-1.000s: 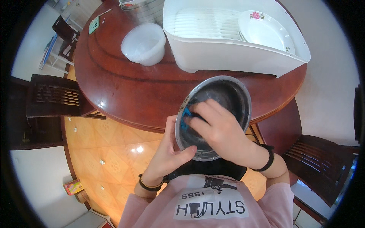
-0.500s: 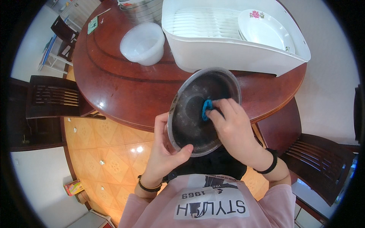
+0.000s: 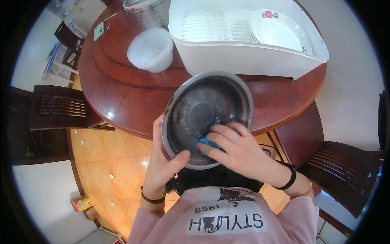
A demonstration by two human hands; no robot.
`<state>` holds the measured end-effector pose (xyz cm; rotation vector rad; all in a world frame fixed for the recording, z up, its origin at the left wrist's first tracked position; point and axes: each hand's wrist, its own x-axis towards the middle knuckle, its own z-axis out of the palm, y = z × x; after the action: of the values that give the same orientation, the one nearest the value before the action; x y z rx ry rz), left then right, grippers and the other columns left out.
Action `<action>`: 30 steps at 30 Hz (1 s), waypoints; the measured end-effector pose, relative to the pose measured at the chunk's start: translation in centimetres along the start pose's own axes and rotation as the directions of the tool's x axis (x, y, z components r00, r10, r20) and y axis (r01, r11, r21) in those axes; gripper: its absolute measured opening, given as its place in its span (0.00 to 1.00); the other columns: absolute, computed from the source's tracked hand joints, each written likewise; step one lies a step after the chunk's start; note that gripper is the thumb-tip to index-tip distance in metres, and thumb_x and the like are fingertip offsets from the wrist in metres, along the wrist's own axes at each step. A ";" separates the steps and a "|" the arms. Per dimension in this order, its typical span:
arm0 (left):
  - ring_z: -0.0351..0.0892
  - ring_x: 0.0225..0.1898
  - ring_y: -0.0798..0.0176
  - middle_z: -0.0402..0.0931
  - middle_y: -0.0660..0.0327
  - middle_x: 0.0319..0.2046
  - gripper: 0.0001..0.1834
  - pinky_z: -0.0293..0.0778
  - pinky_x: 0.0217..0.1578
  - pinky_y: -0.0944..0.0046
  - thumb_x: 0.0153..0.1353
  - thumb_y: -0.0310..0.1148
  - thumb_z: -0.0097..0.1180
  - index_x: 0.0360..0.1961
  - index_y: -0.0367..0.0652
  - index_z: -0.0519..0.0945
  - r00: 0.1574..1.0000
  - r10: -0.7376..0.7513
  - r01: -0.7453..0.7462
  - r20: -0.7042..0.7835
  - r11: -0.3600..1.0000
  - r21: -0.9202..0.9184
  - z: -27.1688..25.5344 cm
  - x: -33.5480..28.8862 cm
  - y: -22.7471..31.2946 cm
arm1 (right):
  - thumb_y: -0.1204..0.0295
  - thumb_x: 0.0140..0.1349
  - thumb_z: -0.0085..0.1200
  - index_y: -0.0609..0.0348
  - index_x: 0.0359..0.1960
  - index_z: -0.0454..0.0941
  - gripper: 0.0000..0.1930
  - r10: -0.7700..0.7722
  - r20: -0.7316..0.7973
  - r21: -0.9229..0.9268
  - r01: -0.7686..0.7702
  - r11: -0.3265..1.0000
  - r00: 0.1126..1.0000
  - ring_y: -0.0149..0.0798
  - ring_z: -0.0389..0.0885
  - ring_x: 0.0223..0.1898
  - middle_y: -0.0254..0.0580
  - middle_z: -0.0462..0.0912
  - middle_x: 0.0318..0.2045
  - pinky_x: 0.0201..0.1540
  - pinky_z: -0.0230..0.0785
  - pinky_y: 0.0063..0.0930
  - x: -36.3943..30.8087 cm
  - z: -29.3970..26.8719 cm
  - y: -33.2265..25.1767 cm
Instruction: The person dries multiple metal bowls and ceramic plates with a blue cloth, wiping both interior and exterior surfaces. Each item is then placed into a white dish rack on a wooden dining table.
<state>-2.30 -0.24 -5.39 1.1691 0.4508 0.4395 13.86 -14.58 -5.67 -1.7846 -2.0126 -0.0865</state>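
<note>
A round stainless steel bowl (image 3: 202, 114) is tilted in front of me, its open inside facing up toward me. My left hand (image 3: 168, 162) grips its lower left rim, thumb over the edge and fingers behind the wall. Inside the bowl, my right hand (image 3: 235, 150) presses a small blue cloth (image 3: 209, 146) against the lower inner wall. The cloth is bunched up and partly covered by the fingers. Dull, whitish marks show on the bowl's dark inner surface.
Beyond the bowl stands a round reddish-brown wooden table (image 3: 109, 89). It holds a white dish rack (image 3: 235, 61) with flower-patterned plates (image 3: 280, 32), translucent plastic bowls (image 3: 150, 51), stacked metal basins (image 3: 150, 16) and a green card-like object (image 3: 98, 31). Dark wooden chairs (image 3: 59, 106) stand left and right.
The bowl has shifted left and turned to face me more fully. My right hand has moved the blue cloth from the bowl's centre down to its lower wall.
</note>
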 end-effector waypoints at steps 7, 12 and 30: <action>0.58 0.63 0.63 0.62 0.55 0.59 0.42 0.52 0.63 0.63 0.61 0.52 0.54 0.65 0.33 0.56 0.987 0.022 -0.063 0.161 0.966 0.251 -1.8 1.9 2.2 | 0.73 0.49 0.55 0.53 0.36 0.76 0.10 -0.064 -0.022 0.043 0.065 0.997 0.998 0.39 0.75 0.48 0.38 0.77 0.41 0.57 0.66 0.37 -1.0 -0.7 1.0; 0.56 0.65 0.60 0.58 0.54 0.63 0.47 0.51 0.64 0.61 0.63 0.69 0.30 0.67 0.37 0.51 0.987 -0.047 0.015 0.154 0.980 0.200 -1.7 2.5 1.8 | 0.73 0.52 0.59 0.57 0.37 0.77 0.10 0.034 0.022 0.616 -0.040 0.787 0.999 0.37 0.79 0.39 0.38 0.79 0.38 0.41 0.71 0.30 -0.6 -3.2 0.2; 0.73 0.54 0.65 0.70 0.57 0.53 0.16 0.72 0.54 0.59 0.72 0.35 0.39 0.56 0.40 0.62 0.990 0.107 -0.134 -0.089 0.902 -0.411 0.2 3.4 1.0 | 0.66 0.57 0.65 0.61 0.58 0.63 0.31 0.665 0.218 0.870 0.166 -0.464 0.714 0.32 0.73 0.52 0.38 0.74 0.49 0.53 0.70 0.31 2.4 0.2 5.3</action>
<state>0.48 1.78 -4.78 0.7703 0.3192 0.6486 18.76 -11.39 -6.21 -0.6476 -0.2482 1.0052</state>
